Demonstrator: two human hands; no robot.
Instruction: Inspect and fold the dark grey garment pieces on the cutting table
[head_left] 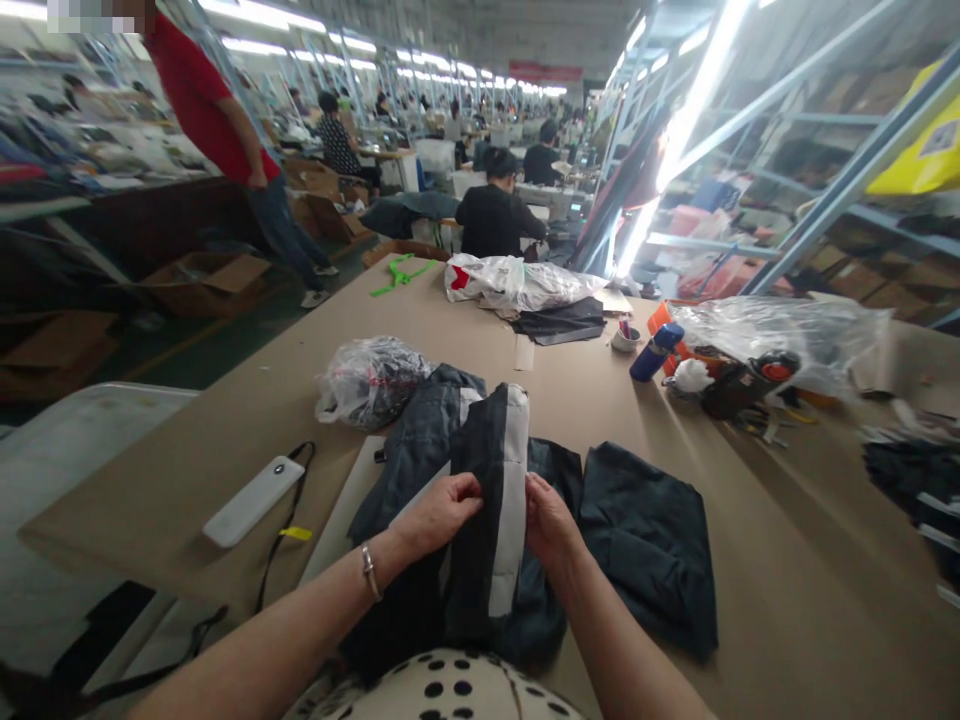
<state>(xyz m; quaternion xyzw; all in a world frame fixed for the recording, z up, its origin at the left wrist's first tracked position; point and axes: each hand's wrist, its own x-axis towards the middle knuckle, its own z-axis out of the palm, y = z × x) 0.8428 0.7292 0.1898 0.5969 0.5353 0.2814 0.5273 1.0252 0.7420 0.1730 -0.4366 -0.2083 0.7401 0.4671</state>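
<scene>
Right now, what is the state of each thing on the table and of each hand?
Left hand: closed on the dark garment's edge.
Right hand: closed on the same garment.
Dark garment with grey strip: held up, folded lengthwise.
Dark folded piece: lying flat.
Plastic bag of dark items: bunched, lying on its side.
White power bank: lying flat, cord attached.
Blue bottle: tilted, capped.

A black fabric piece [487, 500] with a white stripe lies over dark navy cloth [645, 530] on a tan cardboard table [787, 580]. Nearby are a white power bank [253, 502], a blue bottle [654, 353] and green ribbon [401, 272].
</scene>
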